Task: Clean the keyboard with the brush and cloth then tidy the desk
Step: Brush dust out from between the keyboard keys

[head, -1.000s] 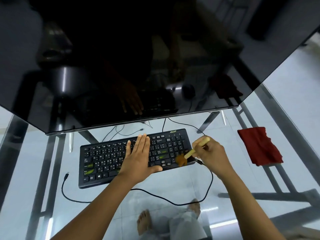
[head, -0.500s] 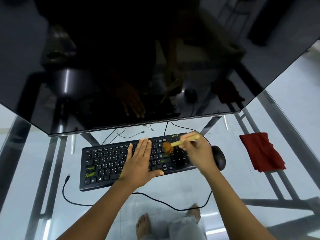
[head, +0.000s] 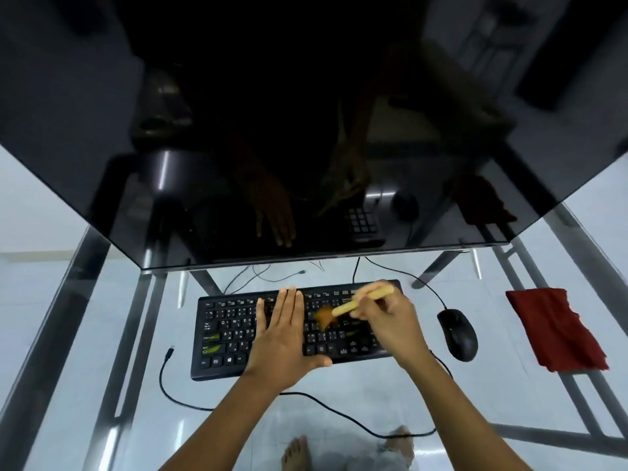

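Observation:
A black keyboard (head: 231,331) lies on the glass desk (head: 356,396) under the monitor. My left hand (head: 283,331) rests flat on its middle keys, fingers together and pointing away from me. My right hand (head: 390,321) grips a small brush (head: 360,300) with a pale wooden handle. Its brown bristles touch the keys just right of my left hand. A crumpled red cloth (head: 554,329) lies on the desk at the far right, apart from both hands.
A large dark monitor (head: 306,130) overhangs the back of the desk. A black mouse (head: 457,334) sits between the keyboard and the cloth. A loose black cable (head: 306,399) loops across the glass in front. Metal frame bars and bare feet show through the glass.
My right hand has swept the brush from the keyboard's right front corner up to the top row and now down onto the keys left of the number pad. The left hand stays flat.

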A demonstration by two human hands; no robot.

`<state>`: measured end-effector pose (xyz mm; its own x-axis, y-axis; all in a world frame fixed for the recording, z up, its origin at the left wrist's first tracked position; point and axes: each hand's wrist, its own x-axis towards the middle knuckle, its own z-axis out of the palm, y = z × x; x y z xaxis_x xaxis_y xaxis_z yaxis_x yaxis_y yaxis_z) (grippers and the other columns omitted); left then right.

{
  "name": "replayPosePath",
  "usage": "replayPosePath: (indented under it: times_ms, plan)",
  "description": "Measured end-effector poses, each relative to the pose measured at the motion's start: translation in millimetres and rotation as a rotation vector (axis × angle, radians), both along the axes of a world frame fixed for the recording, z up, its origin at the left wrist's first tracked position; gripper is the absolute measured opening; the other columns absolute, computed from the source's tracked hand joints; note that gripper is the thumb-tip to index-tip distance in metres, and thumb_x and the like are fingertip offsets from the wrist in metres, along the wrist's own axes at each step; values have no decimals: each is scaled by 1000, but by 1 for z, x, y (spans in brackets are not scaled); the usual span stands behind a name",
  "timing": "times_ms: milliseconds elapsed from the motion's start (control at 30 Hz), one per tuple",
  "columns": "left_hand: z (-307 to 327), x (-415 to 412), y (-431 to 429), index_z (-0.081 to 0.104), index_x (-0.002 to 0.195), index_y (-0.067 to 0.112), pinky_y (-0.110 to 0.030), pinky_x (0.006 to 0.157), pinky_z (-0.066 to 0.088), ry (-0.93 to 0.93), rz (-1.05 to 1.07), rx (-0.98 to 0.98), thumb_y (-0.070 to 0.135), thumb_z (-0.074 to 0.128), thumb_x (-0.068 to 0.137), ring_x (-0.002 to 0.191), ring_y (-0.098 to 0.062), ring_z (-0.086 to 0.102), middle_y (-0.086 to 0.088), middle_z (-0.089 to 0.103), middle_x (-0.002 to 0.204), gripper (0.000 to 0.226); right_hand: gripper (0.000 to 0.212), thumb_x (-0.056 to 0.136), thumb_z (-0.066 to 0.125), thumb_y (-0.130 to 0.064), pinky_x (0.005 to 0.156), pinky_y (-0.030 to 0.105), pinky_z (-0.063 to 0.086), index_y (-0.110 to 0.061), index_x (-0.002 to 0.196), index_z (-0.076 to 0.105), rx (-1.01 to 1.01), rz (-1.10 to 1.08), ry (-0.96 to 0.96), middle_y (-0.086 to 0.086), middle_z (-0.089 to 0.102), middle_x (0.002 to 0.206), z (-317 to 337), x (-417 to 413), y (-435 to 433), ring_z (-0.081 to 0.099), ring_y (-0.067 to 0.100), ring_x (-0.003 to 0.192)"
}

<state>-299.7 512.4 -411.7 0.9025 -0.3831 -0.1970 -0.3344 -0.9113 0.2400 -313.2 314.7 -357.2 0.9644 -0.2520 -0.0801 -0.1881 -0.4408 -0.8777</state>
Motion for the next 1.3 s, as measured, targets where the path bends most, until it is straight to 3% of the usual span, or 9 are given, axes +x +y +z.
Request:
replayPosePath:
  times_ms: [133,267,367,633,767,900,1067,1167,1300]
  plan:
    - [-3,-5,6,-15,151,11,-52,114,-20,2,-7,-21,87,42,69,144,-16,-25,-3,-18,160,126,9,93,61,-15,74,6,42,-20,89,67,-194,9,-68,-10,68,87,5,8,15,61,-4,85]
    - [-3,-6,11,-11,152,10,-53,114,-20,-21,3,-32,86,45,68,146,-17,-22,-5,-14,161,127,11,93,60,-15,72,29,58,-21,87,66,-35,123,71,-7,74,75,6,14,30,70,12,73]
    - [-7,-7,20,-4,153,7,-53,113,-19,-47,18,-10,90,35,64,147,-19,-16,-8,-5,162,127,12,93,63,-17,56,12,45,-25,83,64,-166,40,-35,-22,67,67,9,15,39,58,6,58]
    - [-16,-19,41,5,151,7,-54,118,-5,-91,116,-49,90,37,65,149,-21,-5,-10,9,161,124,16,92,63,-10,66,7,42,-23,82,65,-136,20,-64,-15,68,76,0,4,49,62,-3,73]
    - [-12,-22,46,7,152,7,-57,117,2,-113,182,-134,87,42,66,149,-19,-11,-9,4,162,123,11,93,61,-16,71,29,57,-21,87,67,-61,135,66,-1,74,78,-1,11,43,70,9,75]
    - [-16,-44,96,8,153,8,-55,117,-3,-151,402,-277,89,40,67,149,-19,-10,-7,-1,163,123,11,93,61,-11,64,5,42,-19,88,68,-190,155,-44,-6,68,91,21,31,88,60,-6,74]
    - [-29,-52,114,5,154,9,-51,118,-8,-118,461,-321,93,38,64,148,-12,-14,-2,-4,162,127,10,95,59,-17,74,35,59,-23,89,66,-119,405,167,-4,76,86,15,26,95,70,18,79]
    - [-35,-53,124,6,154,10,-49,119,-5,-112,447,-322,91,40,67,148,-12,-9,-1,3,162,123,12,93,62,-15,71,17,50,-24,87,68,-195,244,-43,-8,68,91,13,24,104,63,6,79]
    - [-42,-58,129,15,153,7,-44,120,6,-142,400,-286,87,41,74,149,-17,8,-6,18,160,115,8,94,60,-16,69,26,59,-20,91,66,-28,358,182,-2,75,81,13,19,118,71,12,72]
